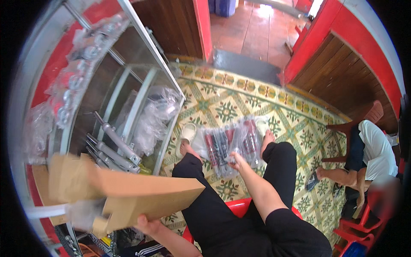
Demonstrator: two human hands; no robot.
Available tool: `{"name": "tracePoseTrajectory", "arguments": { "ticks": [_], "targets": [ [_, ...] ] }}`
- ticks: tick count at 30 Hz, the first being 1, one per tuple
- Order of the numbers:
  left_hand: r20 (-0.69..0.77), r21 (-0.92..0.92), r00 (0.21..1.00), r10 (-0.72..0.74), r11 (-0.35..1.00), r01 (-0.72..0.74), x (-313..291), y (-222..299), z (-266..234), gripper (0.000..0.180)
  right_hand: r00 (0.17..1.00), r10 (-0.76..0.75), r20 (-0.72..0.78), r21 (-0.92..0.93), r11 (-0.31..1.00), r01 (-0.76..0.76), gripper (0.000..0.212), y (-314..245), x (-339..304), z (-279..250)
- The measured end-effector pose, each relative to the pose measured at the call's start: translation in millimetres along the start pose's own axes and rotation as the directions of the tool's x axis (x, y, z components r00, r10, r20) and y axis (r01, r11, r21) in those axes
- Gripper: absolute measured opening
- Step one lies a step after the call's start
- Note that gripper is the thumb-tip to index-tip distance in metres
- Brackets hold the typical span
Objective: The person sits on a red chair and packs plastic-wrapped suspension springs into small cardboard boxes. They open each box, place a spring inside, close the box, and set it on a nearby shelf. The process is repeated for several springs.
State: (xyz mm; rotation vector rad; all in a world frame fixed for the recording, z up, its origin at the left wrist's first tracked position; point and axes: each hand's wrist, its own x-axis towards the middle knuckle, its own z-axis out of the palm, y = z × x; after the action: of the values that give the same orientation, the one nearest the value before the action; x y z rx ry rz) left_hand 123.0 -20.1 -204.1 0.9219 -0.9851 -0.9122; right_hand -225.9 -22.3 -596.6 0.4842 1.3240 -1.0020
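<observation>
At the far left, a tall metal-framed glass cabinet [147, 40] holds clear-wrapped parts [70, 81] on an upper shelf, with grey metal tubes [115, 139] leaning lower down. In front of it, at the near left, a long brown cardboard box [150, 192] lies tilted, its long axis running roughly left to right; its left end is blurred by motion, so I cannot tell how the flaps stand. The left hand [148, 224] is clamped on the box's near lower edge, thumb against the cardboard.

Farther off and to the right, on the patterned tile floor [229, 188], a row of red and black cylindrical parts [219, 147] in clear plastic wrapping [240, 147] lies between the person's feet. The cylinders sit side by side, their long axes running mostly near to far, so crosswise to the box. The right hand [237, 162] is at the near part of this row, fingers drawn together and apparently pinching the wrapping. It is clearly the nearer hand: most of the row extends far and left of it, while the left hand is well apart from the row.

At the far right, another person [376, 145] sits bent forward.
</observation>
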Motion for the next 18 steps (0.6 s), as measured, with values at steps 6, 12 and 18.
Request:
{"name": "tracePoseTrajectory", "arguments": {
  "ticks": [6, 12, 18],
  "targets": [
    [-0.109, 0.012, 0.994, -0.021, 1.0, 0.022, 17, 10, 28, 0.08, 0.991, -0.005, 0.133, -0.224, 0.974, 0.035, 0.033, 49, -80, 12],
    [0.112, 0.146, 0.994, 0.016, 0.989, -0.033, 34, 27, 46, 0.079, 0.942, 0.018, 0.334, -0.163, 0.986, 0.038, 0.033, 34, -152, 23],
    [0.07, 0.112, 0.991, 0.114, 0.986, -0.121, 28, 34, 32, 0.074, 0.911, -0.109, 0.399, -0.345, 0.902, 0.26, 0.031, -7, -267, 20]
  ]
}}
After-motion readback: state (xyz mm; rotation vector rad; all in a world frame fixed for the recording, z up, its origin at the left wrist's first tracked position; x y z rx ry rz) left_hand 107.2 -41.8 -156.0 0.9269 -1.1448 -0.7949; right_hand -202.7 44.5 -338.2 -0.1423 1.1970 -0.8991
